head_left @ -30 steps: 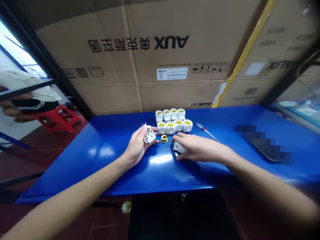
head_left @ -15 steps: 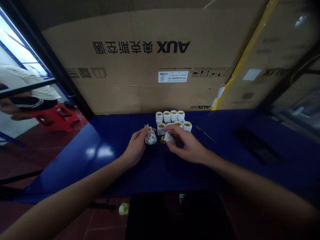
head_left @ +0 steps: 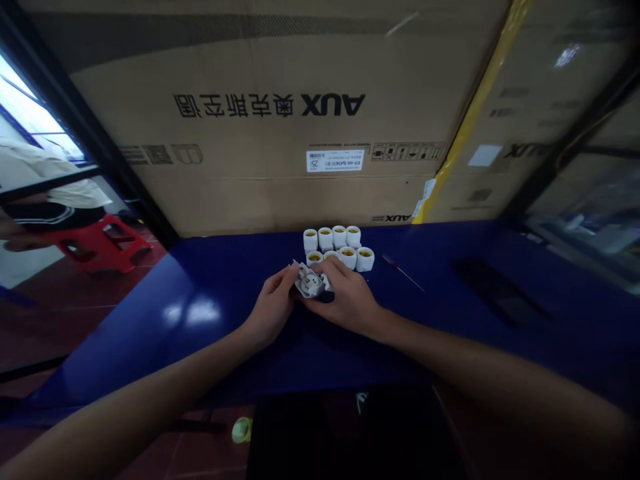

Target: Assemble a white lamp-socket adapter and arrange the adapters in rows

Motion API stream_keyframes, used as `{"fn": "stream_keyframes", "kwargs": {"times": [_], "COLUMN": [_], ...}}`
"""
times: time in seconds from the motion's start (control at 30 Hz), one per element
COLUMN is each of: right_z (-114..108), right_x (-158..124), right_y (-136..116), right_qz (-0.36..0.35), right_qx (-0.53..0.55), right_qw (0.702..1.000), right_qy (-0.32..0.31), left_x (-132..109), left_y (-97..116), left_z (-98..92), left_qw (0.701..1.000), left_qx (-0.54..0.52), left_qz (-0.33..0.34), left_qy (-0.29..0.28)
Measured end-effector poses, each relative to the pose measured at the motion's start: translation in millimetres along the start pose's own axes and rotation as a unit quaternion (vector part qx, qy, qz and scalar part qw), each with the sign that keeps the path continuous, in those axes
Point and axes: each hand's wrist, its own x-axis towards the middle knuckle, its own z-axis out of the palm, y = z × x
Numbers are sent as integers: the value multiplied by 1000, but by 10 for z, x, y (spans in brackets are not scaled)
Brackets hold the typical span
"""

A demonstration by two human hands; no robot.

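My left hand (head_left: 273,308) grips a white plastic plug adapter body (head_left: 309,281) with metal pins sticking out at its upper left. My right hand (head_left: 346,298) presses over it from the right, its fingers on a white plastic cover piece (head_left: 327,283) against the body. The two hands nearly meet around these parts. Behind them stand several white lamp sockets (head_left: 325,239) with yellow-brass interiors, in two rows on the blue table (head_left: 215,327). The small brass part seen earlier is hidden under my hands.
A red-handled screwdriver (head_left: 403,273) lies right of the sockets, and a dark phone (head_left: 500,292) lies further right. Large AUX cardboard boxes (head_left: 270,153) stand along the table's back edge. Left beyond the table are a red plastic stool (head_left: 103,247) and part of a person (head_left: 50,190).
My right hand has moved left with the white cover piece and brought it against the plug body in my left hand. The brass part is now covered, and the view has shifted slightly.
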Motion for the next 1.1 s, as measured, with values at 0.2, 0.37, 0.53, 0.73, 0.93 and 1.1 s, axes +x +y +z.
{"fn": "stream_keyframes", "kwargs": {"times": [0.2,0.37,0.53,0.73,0.93,1.1], "right_z": [-137,-341,-467,-370,-236,-190], "right_x": [41,69,104,104,80,81], "right_y": [149,254,271,222,222,228], "right_qz": [-51,-40,-68,-79,-110,-120], "right_qx": [58,63,59,58,38,41], "right_qw": [997,997,995,995,993,992], "right_qy": [3,-32,-35,-27,-8,20], "left_x": [69,103,84,16,-9,-14], "left_y": [55,83,64,56,48,47], "left_z": [-116,-176,-179,-115,-95,-94], "left_qw": [1000,997,994,996,998,998], "left_qx": [-3,70,104,92,65,53], "left_qz": [12,18,20,7,-12,-21], "left_qy": [-15,-12,-11,-8,-12,-19]}}
